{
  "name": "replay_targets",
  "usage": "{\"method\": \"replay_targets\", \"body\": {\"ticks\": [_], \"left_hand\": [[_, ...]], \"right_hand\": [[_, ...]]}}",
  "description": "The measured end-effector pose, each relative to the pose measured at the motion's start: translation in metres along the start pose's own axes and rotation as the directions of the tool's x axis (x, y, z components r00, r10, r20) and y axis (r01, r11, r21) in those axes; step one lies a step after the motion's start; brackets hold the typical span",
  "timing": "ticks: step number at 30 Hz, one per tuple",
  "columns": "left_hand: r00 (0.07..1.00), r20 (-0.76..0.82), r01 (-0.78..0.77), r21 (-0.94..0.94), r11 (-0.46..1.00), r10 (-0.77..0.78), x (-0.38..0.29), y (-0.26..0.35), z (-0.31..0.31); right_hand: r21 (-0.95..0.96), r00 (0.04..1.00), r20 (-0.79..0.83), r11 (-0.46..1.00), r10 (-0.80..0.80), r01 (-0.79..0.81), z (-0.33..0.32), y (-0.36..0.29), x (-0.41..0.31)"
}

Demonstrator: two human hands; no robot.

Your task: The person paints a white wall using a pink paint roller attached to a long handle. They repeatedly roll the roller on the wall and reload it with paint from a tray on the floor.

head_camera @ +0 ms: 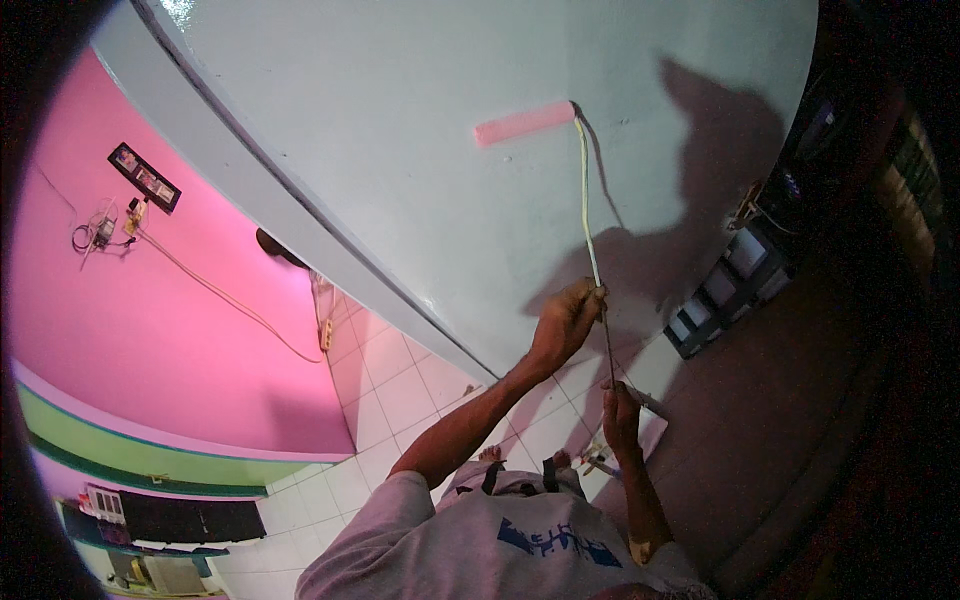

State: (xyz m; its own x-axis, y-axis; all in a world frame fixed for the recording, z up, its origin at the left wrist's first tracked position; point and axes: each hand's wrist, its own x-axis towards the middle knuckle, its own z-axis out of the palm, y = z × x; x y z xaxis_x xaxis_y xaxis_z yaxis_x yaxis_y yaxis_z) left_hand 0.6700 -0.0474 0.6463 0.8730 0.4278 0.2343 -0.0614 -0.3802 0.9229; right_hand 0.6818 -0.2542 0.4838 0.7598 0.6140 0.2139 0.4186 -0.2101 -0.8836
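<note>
A pink paint roller (525, 124) lies against the pale grey-white wall (390, 135), tilted slightly, at the end of a long thin handle (586, 202). My left hand (568, 321) grips the handle around its middle, thumb and fingers closed on it. Lower down, my right hand (621, 420) holds the handle near its bottom end. The upper part of the handle is pale; the part between my hands looks darker. My shadow and the roller's thin shadow fall on the wall to the right.
White floor tiles (390, 375) surround my feet. Beside my right foot is a pale tray or board (651, 435) with brushes or tools. A dark slatted rack (720, 296) stands at the right. On the left, a pink wall (225, 315) bears a frame (144, 178), cables and a power strip (327, 334).
</note>
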Motion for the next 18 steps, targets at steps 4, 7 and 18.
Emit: {"method": "replay_targets", "body": {"ticks": [4, 7, 18], "left_hand": [[0.995, -0.087, -0.049, -0.108, 0.993, 0.039, 0.010, 0.016, -0.004], [0.991, -0.129, -0.055, -0.145, 0.988, 0.036, 0.017, 0.043, -0.010], [0.994, 0.021, 0.104, -0.041, 0.994, -0.103, -0.020, -0.023, 0.006]], "right_hand": [[-0.010, 1.000, -0.009, 1.000, 0.000, 0.000, -0.005, -0.027, 0.013], [0.032, 0.999, -0.043, 0.999, -0.023, 0.025, -0.001, -0.037, 0.023], [-0.046, 1.000, 0.023, 0.999, 0.020, -0.019, 0.016, 0.017, -0.019]]}}
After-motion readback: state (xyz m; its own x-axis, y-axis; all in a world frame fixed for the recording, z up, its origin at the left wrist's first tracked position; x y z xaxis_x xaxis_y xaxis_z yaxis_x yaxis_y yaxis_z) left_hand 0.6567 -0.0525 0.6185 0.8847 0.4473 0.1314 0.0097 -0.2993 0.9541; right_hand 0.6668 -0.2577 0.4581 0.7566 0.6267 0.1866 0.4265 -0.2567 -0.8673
